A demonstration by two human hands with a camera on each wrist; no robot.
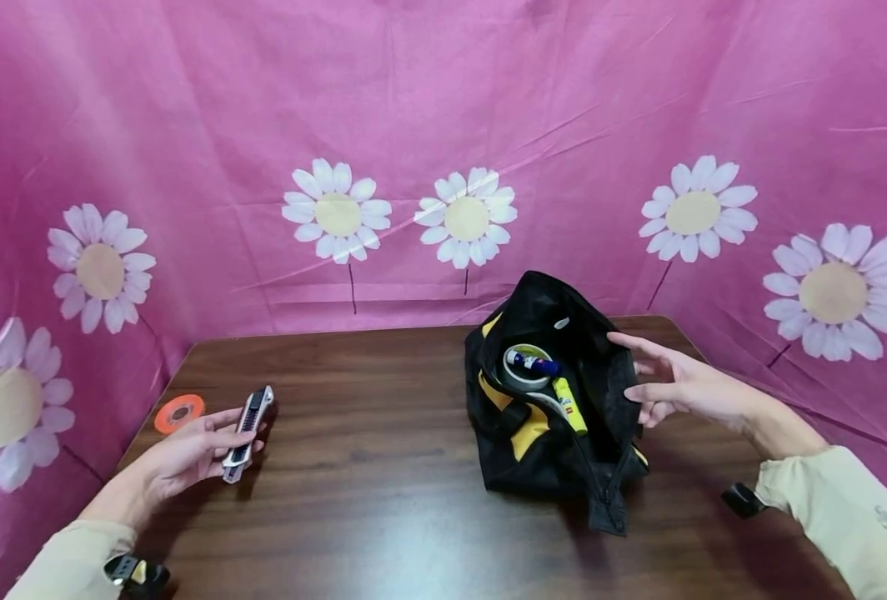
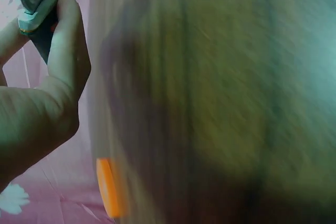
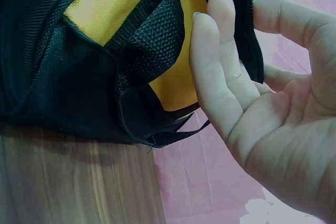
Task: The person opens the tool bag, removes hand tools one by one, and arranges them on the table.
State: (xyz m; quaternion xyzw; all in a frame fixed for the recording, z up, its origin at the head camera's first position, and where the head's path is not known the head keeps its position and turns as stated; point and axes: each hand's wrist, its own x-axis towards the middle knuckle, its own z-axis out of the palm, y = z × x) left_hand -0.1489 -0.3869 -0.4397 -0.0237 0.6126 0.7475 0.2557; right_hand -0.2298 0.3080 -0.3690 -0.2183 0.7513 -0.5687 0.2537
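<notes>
My left hand (image 1: 192,450) grips a utility knife (image 1: 248,433) with a silver and black body, held above the left side of the table. In the left wrist view one end of the knife (image 2: 38,11) shows between thumb and fingers. On the right, a black and yellow tool bag (image 1: 503,450) stands with its mouth open. My right hand (image 1: 672,387) pinches the right edge of that mouth between thumb and fingers. Inside the bag lie a roll of tape (image 1: 514,379), a blue and white tube (image 1: 535,364) and a yellow stick (image 1: 569,406).
An orange ring-shaped roll (image 1: 166,418) lies beside my left hand near the table's left edge. The brown wooden table (image 1: 368,417) stands against a pink flowered cloth (image 1: 413,100). A black strap (image 1: 607,512) hangs from the bag's front.
</notes>
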